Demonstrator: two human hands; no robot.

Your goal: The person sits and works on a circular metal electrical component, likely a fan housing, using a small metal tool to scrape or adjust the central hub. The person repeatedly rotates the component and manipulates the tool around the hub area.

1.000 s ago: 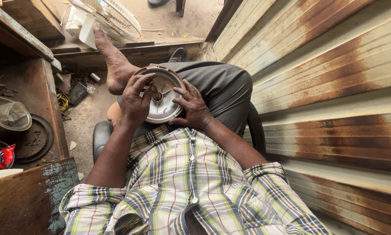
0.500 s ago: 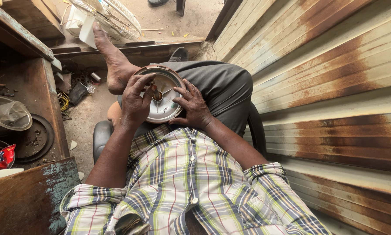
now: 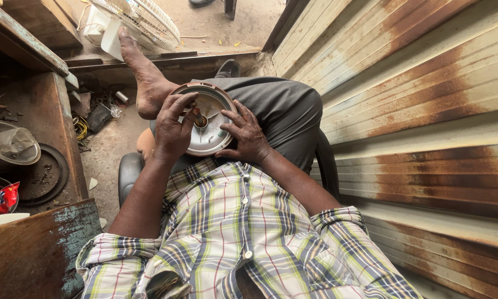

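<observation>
A round white metal cover (image 3: 213, 119) with a brown rim rests on my lap, over my crossed leg in grey trousers. My left hand (image 3: 172, 130) grips its left side, fingertips pinching a small brass hub (image 3: 201, 120) at its middle. My right hand (image 3: 246, 133) holds the cover's right edge, fingers spread along the rim. My bare foot (image 3: 143, 77) lies just beyond the cover. I wear a checked shirt with rolled sleeves.
A rusty corrugated metal wall (image 3: 415, 111) runs close along my right. On the left stands a worn wooden bench (image 3: 35, 243) with a metal bowl (image 3: 10, 145), a dark disc (image 3: 44, 176) and a red packet (image 3: 3, 199). A white fan (image 3: 138, 22) sits on the floor ahead.
My left fingertips have shifted slightly on the hub at the cover's middle. The cover and my right hand stay where they were.
</observation>
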